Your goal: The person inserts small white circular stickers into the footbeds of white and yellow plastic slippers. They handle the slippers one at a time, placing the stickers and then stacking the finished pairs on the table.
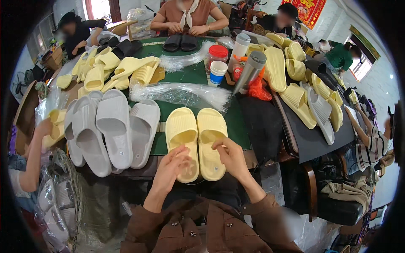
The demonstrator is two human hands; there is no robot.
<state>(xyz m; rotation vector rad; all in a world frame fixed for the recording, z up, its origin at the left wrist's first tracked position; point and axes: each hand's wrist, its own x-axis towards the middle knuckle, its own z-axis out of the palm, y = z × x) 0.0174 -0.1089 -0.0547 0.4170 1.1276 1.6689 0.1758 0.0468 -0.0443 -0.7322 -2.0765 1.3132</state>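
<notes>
A pair of pale yellow slide slippers stands side by side at the near table edge, toes pointing away. Over the footbed of the left yellow slipper (pixel 182 126) is my left hand (pixel 169 166), its fingers apart and slightly blurred. My right hand (pixel 233 157) hovers by the outer edge of the right yellow slipper (pixel 212 126), fingers bent and apart, with nothing visible in them. Beyond the pair lies a bundle of clear plastic strands (pixel 185 93). Several grey slide slippers (pixel 113 122) stand just left of the yellow pair.
Yellow slippers (pixel 95 78) are heaped at the far left, and more lie with a grey one on the right table (pixel 320 135). A metal flask (pixel 252 69), paper cup (pixel 217 74) and red-lidded jar (pixel 217 52) stand beyond the pair. Across the table, a person handles black slippers (pixel 180 42).
</notes>
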